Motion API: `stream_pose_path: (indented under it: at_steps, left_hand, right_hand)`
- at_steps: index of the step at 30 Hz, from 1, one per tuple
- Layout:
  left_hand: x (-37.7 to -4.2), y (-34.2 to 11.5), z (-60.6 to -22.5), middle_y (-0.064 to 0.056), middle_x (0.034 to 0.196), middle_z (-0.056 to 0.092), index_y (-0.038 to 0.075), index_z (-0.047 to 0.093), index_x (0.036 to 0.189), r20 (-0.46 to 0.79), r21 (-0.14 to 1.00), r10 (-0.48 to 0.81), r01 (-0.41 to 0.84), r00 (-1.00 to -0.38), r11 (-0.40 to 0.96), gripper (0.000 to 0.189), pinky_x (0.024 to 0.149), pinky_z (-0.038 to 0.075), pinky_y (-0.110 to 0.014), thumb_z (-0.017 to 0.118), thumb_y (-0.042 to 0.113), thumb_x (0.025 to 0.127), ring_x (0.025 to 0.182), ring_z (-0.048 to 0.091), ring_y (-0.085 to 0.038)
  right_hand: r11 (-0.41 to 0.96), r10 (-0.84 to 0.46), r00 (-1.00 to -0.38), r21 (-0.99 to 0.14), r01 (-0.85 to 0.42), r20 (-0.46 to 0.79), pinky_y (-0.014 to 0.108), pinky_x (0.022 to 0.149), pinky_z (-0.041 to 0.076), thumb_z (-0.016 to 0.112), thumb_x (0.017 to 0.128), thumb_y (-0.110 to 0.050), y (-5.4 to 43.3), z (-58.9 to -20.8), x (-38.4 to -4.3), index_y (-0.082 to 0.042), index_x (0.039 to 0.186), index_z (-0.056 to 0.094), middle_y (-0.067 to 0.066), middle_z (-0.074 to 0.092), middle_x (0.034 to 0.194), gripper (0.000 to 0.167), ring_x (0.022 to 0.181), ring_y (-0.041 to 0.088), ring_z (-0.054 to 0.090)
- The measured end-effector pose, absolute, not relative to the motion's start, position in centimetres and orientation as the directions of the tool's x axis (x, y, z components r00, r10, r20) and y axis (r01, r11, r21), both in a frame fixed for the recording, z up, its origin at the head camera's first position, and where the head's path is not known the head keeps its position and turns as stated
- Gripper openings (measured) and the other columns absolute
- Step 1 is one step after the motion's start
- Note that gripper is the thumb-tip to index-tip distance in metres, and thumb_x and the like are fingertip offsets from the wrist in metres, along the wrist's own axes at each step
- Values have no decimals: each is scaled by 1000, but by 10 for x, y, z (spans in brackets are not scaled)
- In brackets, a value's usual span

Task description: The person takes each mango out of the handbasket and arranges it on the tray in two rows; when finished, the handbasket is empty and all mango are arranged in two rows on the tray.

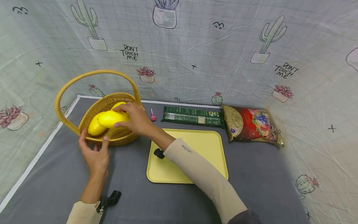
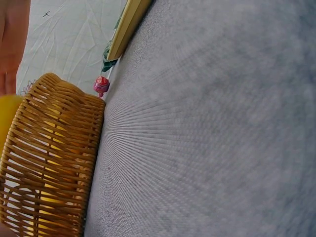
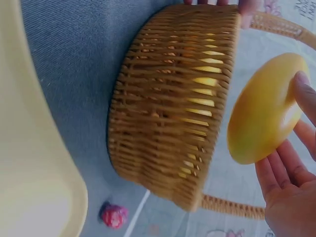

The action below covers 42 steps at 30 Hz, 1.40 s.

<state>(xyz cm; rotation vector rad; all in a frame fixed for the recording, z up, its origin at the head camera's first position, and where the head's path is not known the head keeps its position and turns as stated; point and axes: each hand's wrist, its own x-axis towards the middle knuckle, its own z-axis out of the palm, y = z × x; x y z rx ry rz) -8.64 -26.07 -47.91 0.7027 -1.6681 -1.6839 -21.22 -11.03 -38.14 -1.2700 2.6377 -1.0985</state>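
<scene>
A yellow mango [image 1: 112, 119] is held by my right hand [image 1: 137, 119], thumb on one side and fingers on the other, over the wicker basket [image 1: 123, 141]. The right wrist view shows the held mango [image 3: 269, 108] above the basket's rim, apart from it. Two more yellow mangoes, one at the left [image 1: 95, 125] and one at the back [image 1: 119, 105], lie inside the basket, partly hidden. My left hand [image 1: 95, 157] grips the basket's near left rim, its thumb and fingers spread along the edge. An arched handle [image 1: 98, 72] rises over the basket.
Right of the basket lie a small lollipop [image 1: 153, 117] and a long green packet [image 1: 193, 116]. A red and gold bag [image 1: 253, 124] lies farther right. My right forearm crosses above a yellow tray [image 1: 205, 143]. A printed cloth [image 1: 179, 62] hangs behind the grey table.
</scene>
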Motion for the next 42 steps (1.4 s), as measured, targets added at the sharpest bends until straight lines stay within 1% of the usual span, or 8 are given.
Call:
stream_pose_path:
  at_steps: [3, 7, 13, 22, 29, 34, 39, 42]
  left_hand:
    - [-86, -261, -478, 7, 172, 29, 25, 35, 163, 74, 996, -763, 81, -642, 29, 81, 133, 22, -44, 75, 9, 95, 161, 20, -10]
    - [-87, -261, -478, 8, 172, 28, 26, 34, 164, 65, 997, -761, 72, -646, 24, 81, 134, 22, -43, 75, 10, 95, 161, 19, -10]
    - [-87, -261, -477, 7, 173, 27, 25, 35, 164, 62, 996, -758, 85, -649, 8, 81, 133, 22, -42, 75, 9, 95, 162, 18, -10]
    - [-86, -261, -477, 9, 173, 27, 26, 33, 165, 66, 997, -754, 66, -653, 30, 80, 134, 21, -43, 73, 11, 98, 162, 17, -9]
    - [-86, -260, -477, 8, 173, 25, 26, 31, 165, 54, 999, -755, 41, -654, 36, 80, 134, 20, -43, 72, 12, 98, 162, 17, -11]
    - [-86, -259, -476, 9, 173, 25, 26, 32, 165, 50, 999, -755, 46, -654, 26, 79, 134, 20, -42, 72, 11, 98, 162, 17, -12]
    - [-86, -259, -477, 9, 173, 25, 27, 31, 165, 53, 999, -756, 42, -653, 34, 79, 134, 21, -42, 72, 11, 99, 162, 17, -12]
    - [-87, -260, -477, 9, 173, 25, 27, 31, 165, 54, 999, -756, 38, -652, 39, 80, 134, 21, -42, 72, 11, 98, 161, 18, -11]
  right_hand:
    - [396, -669, -677, -625, -673, 307, 21, 107, 48, 86, 88, -37, -97, -377, -211, -18, 141, 69, -2, 68, 137, 59, 126, 13, 61]
    - [357, -635, -690, -660, -661, 348, 19, 104, 48, 87, 87, -35, -80, -372, -211, -18, 141, 69, -1, 68, 139, 59, 125, 13, 61]
    - [353, -585, -714, -672, -650, 384, 21, 98, 51, 89, 87, -34, -50, -370, -211, -19, 139, 70, -1, 70, 134, 58, 116, 15, 62]
    - [373, -522, -761, -699, -610, 386, 27, 101, 55, 89, 87, -31, -4, -383, -212, -19, 136, 72, 0, 71, 128, 54, 117, 16, 63]
    - [418, -498, -798, -712, -563, 339, 34, 100, 56, 89, 88, -31, 25, -402, -213, -19, 136, 72, 0, 71, 129, 52, 115, 17, 64]
    - [465, -487, -832, -727, -505, 266, 36, 96, 58, 89, 87, -28, 40, -416, -214, -19, 135, 73, 1, 71, 124, 52, 108, 19, 64]
    - [508, -510, -833, -707, -493, 215, 35, 98, 59, 89, 86, -27, 47, -430, -215, -16, 134, 74, 3, 72, 125, 51, 110, 20, 66]
    - [539, -529, -826, -676, -503, 193, 37, 100, 57, 91, 85, -28, 48, -437, -214, -15, 133, 74, 3, 72, 126, 52, 112, 20, 65]
